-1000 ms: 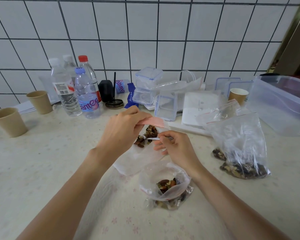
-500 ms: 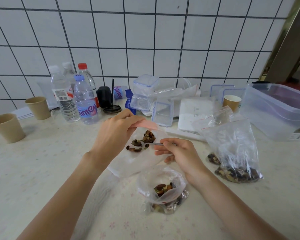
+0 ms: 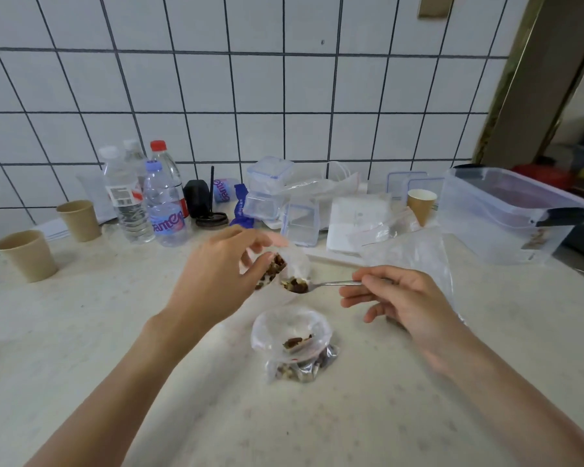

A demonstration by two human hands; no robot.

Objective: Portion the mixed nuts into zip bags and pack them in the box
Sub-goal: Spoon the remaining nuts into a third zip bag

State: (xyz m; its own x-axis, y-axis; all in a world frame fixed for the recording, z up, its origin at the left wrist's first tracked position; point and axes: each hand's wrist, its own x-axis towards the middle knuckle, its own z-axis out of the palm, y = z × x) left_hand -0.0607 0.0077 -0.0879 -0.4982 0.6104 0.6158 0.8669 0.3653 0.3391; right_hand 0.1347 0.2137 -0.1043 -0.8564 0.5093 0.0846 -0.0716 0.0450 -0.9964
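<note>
Head view. Left hand (image 3: 216,278) pinches the rim of a zip bag (image 3: 292,264) and holds it raised with the mouth open, likely so nuts can be spooned. Right hand (image 3: 398,298) pinches the spoon (image 3: 317,285) handle, palm down, with the loaded bowl level at the bag mouth. Both forearms reach in from below. A second bag (image 3: 294,345) with nuts sits open on the worktop (image 3: 81,332) just below. The box (image 3: 506,214) stands far right, well apart.
</note>
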